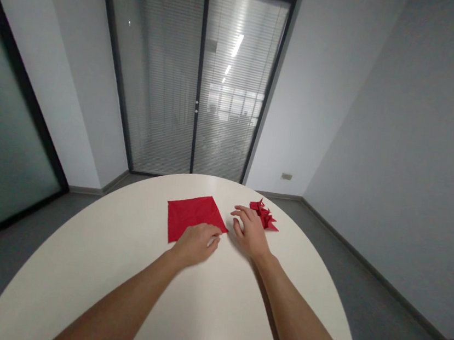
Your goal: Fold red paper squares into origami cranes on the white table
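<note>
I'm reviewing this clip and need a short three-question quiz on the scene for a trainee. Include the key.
1. True or false: the right hand has its thumb and index finger apart, with nothing visible between them.

2. Multiple choice: which thing does the left hand partly cover in this view?
A) a glass panel
B) the red sheet
C) the wall socket

3. Fill in: seen from the wearer's side, the folded red pieces lie on the white table to the ____ of the sheet.

Key: 1. True; 2. B; 3. right.
</note>
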Motion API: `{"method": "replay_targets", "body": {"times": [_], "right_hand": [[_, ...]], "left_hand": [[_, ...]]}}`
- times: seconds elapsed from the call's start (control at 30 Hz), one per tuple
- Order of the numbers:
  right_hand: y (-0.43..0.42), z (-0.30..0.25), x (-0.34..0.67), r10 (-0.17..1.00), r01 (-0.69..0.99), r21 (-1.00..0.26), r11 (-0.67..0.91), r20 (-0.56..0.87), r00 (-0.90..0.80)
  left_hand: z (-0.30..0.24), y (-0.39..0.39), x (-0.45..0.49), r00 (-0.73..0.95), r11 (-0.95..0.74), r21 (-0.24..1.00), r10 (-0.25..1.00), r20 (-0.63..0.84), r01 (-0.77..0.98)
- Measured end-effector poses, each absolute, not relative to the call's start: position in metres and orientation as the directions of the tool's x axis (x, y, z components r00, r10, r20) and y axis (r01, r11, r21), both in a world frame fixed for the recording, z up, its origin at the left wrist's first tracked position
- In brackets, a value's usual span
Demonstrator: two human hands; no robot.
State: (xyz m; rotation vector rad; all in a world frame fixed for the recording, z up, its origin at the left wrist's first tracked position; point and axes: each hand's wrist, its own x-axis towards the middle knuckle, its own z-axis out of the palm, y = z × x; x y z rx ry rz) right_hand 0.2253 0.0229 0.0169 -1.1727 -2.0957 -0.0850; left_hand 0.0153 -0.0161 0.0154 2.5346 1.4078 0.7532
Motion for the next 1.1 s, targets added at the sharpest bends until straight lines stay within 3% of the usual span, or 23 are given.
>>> {"method": "replay_targets", "body": {"times": [0.1,0.2,0.33,0.47,0.67,0.8,0.93,1.1], "right_hand": [[0.02,0.015,0.223,0.708,0.682,-0.285,0.674,0.514,-0.484],[0.017,0.015,0.221,0.724,0.647,-0.333,0.686,0.398,-0.563],[0.013,0.02,0.219,0.743,0.643,-0.378,0.666,0.265,-0.614],[0.011,0.027,0.217,0.81,0.721,-0.37,0.585,0.217,-0.545],[0.003,0.035,0.203,0.851,0.819,-0.255,0.514,0.276,-0.448],[0.001,0.021,0.187,0.791,0.732,-0.324,0.599,0.382,-0.477],[0.008,0.001,0.181,0.852,0.786,-0.331,0.523,0.182,-0.491],[0.019,-0.006,0.192,0.921,0.878,-0.278,0.39,0.12,-0.371]], "left_hand": [[0.019,-0.022,0.018,0.551,-0.656,0.37,0.754,0.356,0.658],[0.02,-0.023,0.02,0.54,-0.672,0.384,0.739,0.402,0.634],[0.017,-0.013,0.015,0.306,-0.556,0.428,0.795,0.523,0.713],[0.006,0.004,0.004,0.057,-0.366,0.475,0.835,0.547,0.8],[-0.012,0.011,0.003,0.213,-0.293,0.33,0.943,0.256,0.897],[-0.009,0.009,0.009,0.282,-0.333,0.269,0.936,0.21,0.904],[-0.008,0.008,0.01,0.316,-0.355,0.249,0.931,0.182,0.901],[-0.014,0.009,0.01,0.256,-0.308,0.245,0.94,0.224,0.919]]}}
